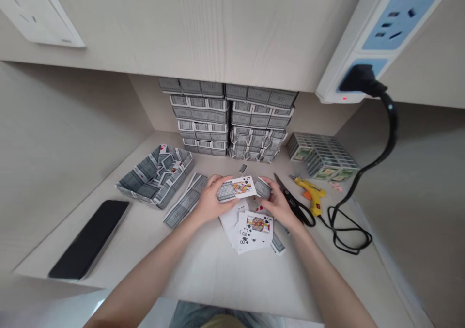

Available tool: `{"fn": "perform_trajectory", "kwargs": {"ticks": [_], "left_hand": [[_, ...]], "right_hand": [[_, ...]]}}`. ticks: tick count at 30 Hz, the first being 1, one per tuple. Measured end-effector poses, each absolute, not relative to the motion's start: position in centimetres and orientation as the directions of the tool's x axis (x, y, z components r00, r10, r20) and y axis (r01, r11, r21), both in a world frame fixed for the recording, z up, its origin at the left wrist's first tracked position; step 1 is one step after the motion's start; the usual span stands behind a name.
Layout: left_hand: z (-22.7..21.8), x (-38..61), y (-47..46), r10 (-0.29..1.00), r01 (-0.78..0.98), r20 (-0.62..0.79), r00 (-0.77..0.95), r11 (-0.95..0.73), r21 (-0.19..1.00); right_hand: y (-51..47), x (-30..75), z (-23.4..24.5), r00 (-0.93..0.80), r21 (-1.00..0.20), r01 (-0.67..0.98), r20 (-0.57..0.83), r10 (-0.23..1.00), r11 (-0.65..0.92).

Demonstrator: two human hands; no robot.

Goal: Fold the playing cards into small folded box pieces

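Note:
My left hand (pixel 211 198) is closed on playing cards (pixel 244 186); a queen of spades faces up, with a grey patterned card back covering its left part. Close by on the right, my right hand (pixel 278 203) pinches a grey-backed playing card (pixel 263 188), tilted, its edge near the queen. I cannot tell whether the two touch. Below both hands lies a loose pile of face-up cards (pixel 256 233), a jack on top. A strip made of grey card backs (pixel 186 202) rests left of my left hand. Black scissors (pixel 300 209) lie just right of my right hand.
A tray built from cards (pixel 145 192) holds small pieces. Stacked card boxes (pixel 228 119) stand at the back, packs of cards (pixel 321 156) at the right. A yellow glue gun (pixel 311 195) has a black cord (pixel 392 124) near it. A black phone (pixel 89 238) lies left.

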State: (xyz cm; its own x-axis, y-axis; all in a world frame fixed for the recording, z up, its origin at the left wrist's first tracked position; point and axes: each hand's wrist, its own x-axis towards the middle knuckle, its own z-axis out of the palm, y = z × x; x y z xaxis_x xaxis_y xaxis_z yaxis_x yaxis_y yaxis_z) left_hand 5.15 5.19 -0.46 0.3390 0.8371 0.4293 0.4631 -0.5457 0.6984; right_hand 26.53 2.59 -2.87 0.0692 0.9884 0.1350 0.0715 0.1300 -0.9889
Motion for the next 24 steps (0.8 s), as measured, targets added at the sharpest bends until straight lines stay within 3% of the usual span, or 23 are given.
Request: {"fn": "perform_trajectory", "kwargs": {"ticks": [7,12,16,24], "left_hand": [[-0.4,4.8,5.0,0.833,0.497,0.431,0.346,-0.553,0.669],[-0.4,4.8,5.0,0.83,0.492,0.424,0.363,-0.557,0.669],[-0.6,5.1,4.6,0.836,0.482,0.379,0.397,-0.541,0.689],[-0.2,4.7,4.8,0.846,0.519,0.403,0.348,-0.532,0.669]], "right_hand": [[1.5,27.1,-2.3,-0.096,-0.999,-0.049,0.019,0.995,0.014],[1.1,26.9,-2.4,-0.233,-0.993,-0.12,0.033,0.972,0.005],[0.9,26.3,-2.6,-0.256,-0.985,-0.165,0.093,0.962,0.051],[1.0,26.8,-2.1,-0.29,-0.99,-0.138,0.034,0.956,-0.007]]}}
